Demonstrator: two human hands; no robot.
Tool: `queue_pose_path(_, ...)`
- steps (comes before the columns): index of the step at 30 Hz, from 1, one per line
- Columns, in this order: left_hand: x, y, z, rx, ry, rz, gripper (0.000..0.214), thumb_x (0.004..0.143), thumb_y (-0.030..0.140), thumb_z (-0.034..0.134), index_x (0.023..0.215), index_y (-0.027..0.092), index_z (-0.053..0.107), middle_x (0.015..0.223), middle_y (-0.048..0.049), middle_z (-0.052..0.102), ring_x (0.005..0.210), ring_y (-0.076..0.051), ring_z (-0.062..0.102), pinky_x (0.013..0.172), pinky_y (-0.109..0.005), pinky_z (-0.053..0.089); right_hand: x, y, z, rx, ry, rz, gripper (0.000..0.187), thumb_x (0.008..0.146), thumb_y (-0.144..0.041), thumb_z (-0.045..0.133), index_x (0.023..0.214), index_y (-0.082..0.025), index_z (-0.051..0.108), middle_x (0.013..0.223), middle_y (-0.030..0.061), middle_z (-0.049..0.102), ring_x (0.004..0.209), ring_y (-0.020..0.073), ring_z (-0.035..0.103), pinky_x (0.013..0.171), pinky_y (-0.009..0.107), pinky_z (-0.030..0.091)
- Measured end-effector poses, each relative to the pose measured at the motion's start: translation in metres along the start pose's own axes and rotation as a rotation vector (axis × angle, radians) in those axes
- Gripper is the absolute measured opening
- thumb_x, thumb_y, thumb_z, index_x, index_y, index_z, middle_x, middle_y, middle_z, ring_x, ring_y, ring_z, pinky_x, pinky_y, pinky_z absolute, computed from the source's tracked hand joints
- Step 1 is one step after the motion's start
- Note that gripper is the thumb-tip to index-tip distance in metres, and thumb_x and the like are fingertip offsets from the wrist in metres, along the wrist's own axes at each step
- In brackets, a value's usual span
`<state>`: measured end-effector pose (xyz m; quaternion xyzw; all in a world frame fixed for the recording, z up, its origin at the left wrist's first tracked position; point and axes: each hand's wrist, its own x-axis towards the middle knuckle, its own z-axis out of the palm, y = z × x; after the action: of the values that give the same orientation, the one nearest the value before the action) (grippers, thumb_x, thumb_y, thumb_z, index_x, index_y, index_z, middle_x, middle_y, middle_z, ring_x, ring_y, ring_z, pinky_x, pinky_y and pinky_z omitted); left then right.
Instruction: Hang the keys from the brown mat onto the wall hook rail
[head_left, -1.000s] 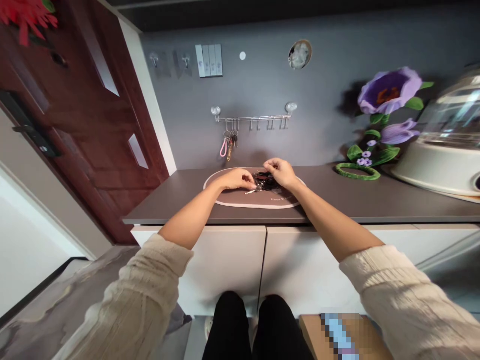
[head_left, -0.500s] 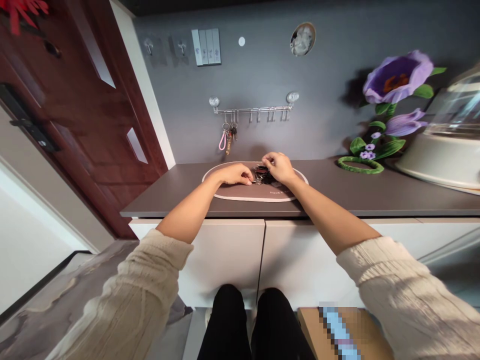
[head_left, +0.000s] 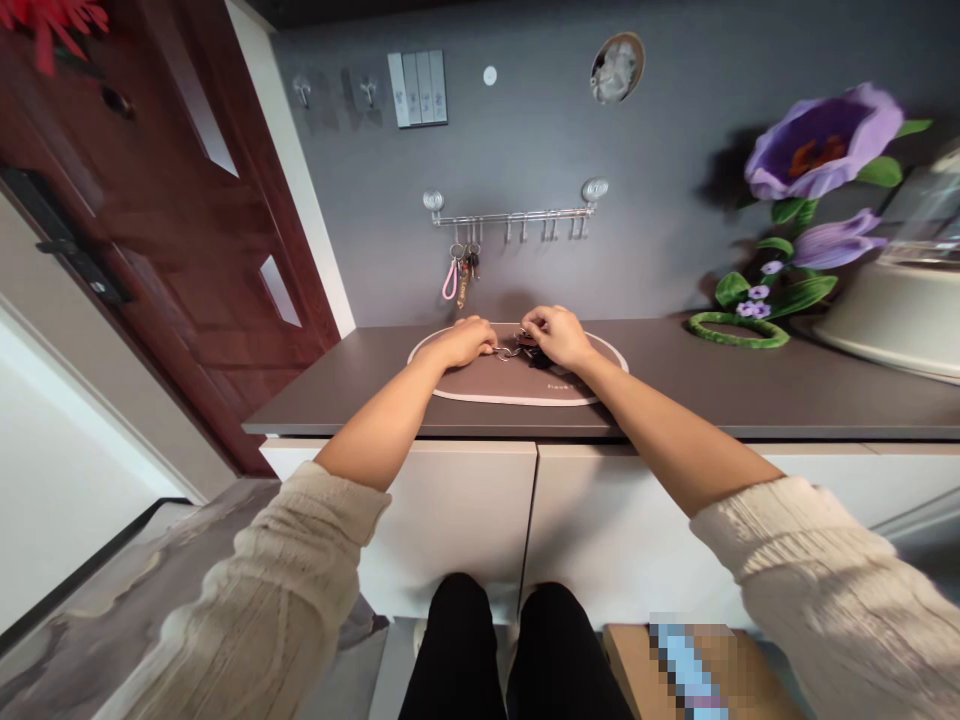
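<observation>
A bunch of dark keys (head_left: pixel 525 350) lies on an oval brown mat (head_left: pixel 517 385) on the grey countertop (head_left: pixel 750 390). My left hand (head_left: pixel 466 340) pinches a small metal ring at the left end of the bunch. My right hand (head_left: pixel 556 335) is curled over the keys' right side, fingers closed on them. On the wall above hangs a chrome hook rail (head_left: pixel 517 215), with one set of keys and a pink strap (head_left: pixel 459 275) on its left hooks.
A dark red door (head_left: pixel 150 230) stands at the left. A purple fabric flower (head_left: pixel 817 170) and a white appliance (head_left: pixel 900 300) sit at the right of the counter. White cabinet doors (head_left: pixel 525 520) are below, and a cardboard box (head_left: pixel 697 670) lies on the floor.
Both hands have shifted slightly back on the mat with the keys. The left hand has drawn a metal ring out to the left of the bunch.
</observation>
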<state>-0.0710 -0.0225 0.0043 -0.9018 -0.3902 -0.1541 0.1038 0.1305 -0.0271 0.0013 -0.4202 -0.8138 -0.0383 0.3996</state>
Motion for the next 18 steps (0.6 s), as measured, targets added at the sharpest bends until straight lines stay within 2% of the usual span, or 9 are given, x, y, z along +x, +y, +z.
queue_pose_path(4,-0.003,0.007,-0.007,0.148,0.068,-0.003,0.022,0.081,0.023,0.044,0.086,0.02,0.065,0.086,-0.0067,0.058,0.086,-0.019,0.046,0.075,-0.031,0.033,-0.001,-0.004,0.0,0.013,-0.022,0.0,0.016,0.079,-0.025,0.047,0.081,-0.019,0.062,0.077,0.0039,0.065,0.078,0.0182,0.051,0.071,0.029,0.04)
queue_pose_path(10,-0.004,0.017,-0.016,0.211,0.209,-0.005,0.025,0.083,0.022,0.041,0.09,0.02,0.065,0.087,-0.0064,0.057,0.087,-0.019,0.044,0.077,-0.034,0.031,-0.001,-0.009,0.001,0.037,-0.041,0.009,0.016,0.078,-0.026,0.049,0.083,-0.019,0.063,0.076,0.0034,0.064,0.078,0.0172,0.053,0.076,0.031,0.04)
queue_pose_path(18,-0.001,0.017,-0.018,0.179,0.39,-0.025,0.025,0.082,0.02,0.043,0.097,0.024,0.063,0.09,-0.0053,0.057,0.089,-0.019,0.044,0.078,-0.033,0.031,0.0,-0.011,0.0,0.17,-0.034,0.035,0.023,0.08,-0.028,0.048,0.094,-0.019,0.063,0.096,0.0068,0.064,0.096,0.0198,0.052,0.089,0.037,0.035)
